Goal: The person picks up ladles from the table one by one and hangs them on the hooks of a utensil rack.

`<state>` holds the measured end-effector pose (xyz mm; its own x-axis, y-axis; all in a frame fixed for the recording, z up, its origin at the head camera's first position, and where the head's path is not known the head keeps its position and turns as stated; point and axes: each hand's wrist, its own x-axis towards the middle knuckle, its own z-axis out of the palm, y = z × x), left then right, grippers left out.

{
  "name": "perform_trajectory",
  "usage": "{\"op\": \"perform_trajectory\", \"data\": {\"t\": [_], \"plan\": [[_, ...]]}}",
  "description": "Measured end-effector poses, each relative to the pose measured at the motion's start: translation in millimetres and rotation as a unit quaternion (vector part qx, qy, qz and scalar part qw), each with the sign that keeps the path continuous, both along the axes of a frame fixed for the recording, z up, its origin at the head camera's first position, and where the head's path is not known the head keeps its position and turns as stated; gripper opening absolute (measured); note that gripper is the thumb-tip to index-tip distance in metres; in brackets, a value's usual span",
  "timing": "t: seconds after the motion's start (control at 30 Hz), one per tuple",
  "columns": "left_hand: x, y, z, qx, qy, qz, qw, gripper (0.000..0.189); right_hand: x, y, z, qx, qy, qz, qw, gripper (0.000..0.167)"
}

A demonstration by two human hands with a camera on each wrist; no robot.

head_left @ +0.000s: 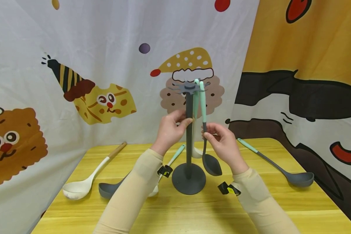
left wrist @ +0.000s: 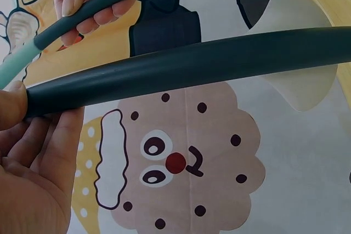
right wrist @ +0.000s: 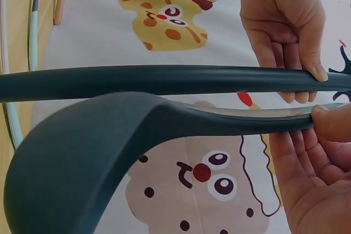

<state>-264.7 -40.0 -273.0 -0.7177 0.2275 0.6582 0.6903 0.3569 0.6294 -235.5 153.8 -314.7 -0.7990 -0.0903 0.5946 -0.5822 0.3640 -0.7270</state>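
A dark grey utensil stand [head_left: 188, 139] with a round base and a hooked top ring stands upright on the table. My left hand [head_left: 171, 130] grips its post between thumb and fingers, partway up. My right hand [head_left: 223, 143] pinches the dark neck of a mint-handled spoon [head_left: 212, 165], whose handle top is right at the ring's hooks. In the right wrist view, the spoon's dark bowl [right wrist: 71, 157] is large in front of the post. A white-headed utensil [head_left: 197, 152] with a mint handle hangs just behind, partly hidden by the spoon and post.
On the wooden table [head_left: 187, 214], a white ladle [head_left: 77, 189] with a wooden handle lies at left. A dark ladle [head_left: 107, 190] and a mint-handled white utensil [head_left: 176, 153] are partly covered by my left arm. Another dark ladle [head_left: 299, 179] lies right. A printed curtain [head_left: 111, 39] hangs behind.
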Motion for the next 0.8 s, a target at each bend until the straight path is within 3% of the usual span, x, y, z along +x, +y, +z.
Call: {"op": "perform_trajectory", "data": {"t": [0.8], "plan": [[-1.2, 1.1, 0.0, 0.006, -0.002, -0.004, 1.0000, 0.015, -0.2, -5.0, -4.0, 0.000, -0.010, 0.015, 0.9998, 0.022]]}}
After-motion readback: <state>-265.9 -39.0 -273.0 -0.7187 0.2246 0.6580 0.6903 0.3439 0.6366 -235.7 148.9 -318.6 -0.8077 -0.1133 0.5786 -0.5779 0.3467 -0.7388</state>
